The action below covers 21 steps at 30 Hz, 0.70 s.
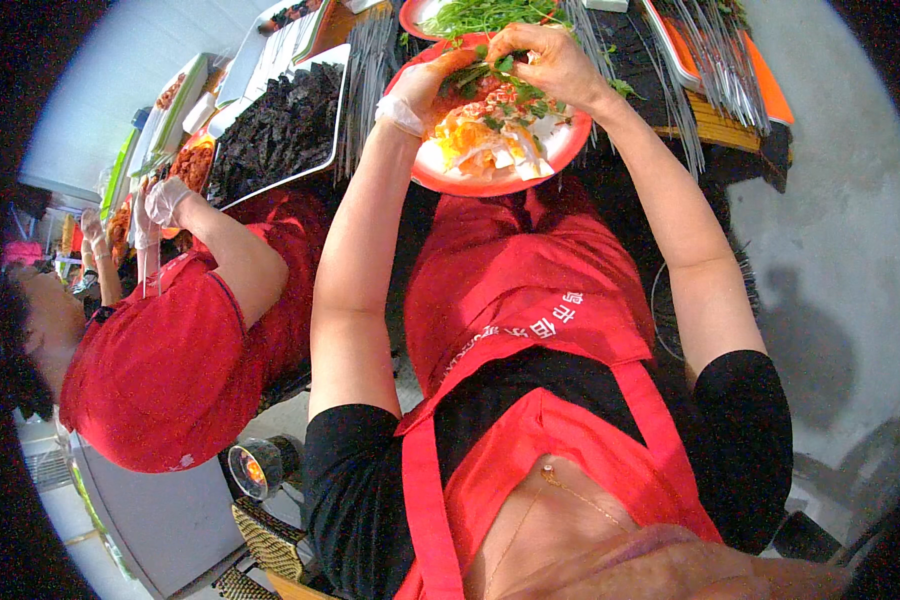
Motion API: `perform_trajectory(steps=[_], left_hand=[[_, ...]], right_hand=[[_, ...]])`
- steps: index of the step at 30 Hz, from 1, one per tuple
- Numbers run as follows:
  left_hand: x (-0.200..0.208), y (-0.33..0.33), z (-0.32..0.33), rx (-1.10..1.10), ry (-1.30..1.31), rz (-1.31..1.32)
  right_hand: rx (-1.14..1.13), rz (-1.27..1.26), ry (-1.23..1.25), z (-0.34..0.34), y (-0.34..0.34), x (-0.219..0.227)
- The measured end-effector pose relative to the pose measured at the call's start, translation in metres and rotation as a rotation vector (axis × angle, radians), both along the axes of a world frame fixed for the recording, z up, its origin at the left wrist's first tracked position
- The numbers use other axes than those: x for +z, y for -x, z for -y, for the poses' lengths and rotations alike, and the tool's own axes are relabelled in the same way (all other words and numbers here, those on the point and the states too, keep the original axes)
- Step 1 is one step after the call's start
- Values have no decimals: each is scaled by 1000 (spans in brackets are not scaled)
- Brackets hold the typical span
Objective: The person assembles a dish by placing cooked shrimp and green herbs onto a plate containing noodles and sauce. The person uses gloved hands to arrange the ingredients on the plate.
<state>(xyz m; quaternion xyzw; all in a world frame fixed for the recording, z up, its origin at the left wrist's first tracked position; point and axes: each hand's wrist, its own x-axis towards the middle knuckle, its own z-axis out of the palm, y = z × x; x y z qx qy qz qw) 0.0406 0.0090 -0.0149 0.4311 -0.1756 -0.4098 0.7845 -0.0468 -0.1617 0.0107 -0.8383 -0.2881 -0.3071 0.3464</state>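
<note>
Both my hands are over a red-rimmed white dish (576, 150) near my lap. My left hand (425, 88), a white glove cuff or band at its wrist, is closed on leafy green herb sprigs (485, 72). From the other side, my right hand (550, 62) pinches the same sprigs. Any thin skewer among the leaves is too small to make out. Below the hands, the dish holds reddish pieces (470, 112), yellow-orange pieces (467, 142) and white pieces (518, 160). Just beyond is a second red-rimmed dish (410, 18) of green stems (495, 15).
Left of the dishes lie metal skewers (368, 75) and a white tray (336, 150) of dark, sheet-like pieces (280, 130). More skewers (715, 55) rest on an orange-edged tray at the right. A co-worker in red (160, 370) sits close on my left, with a gloved hand (168, 200) raised.
</note>
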Motion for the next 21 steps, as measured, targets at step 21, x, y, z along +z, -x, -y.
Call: perform_trajectory(steps=[21], left_hand=[[10,23,4,261,-84,203]], right_hand=[[-331,-358,110,100,51,2]])
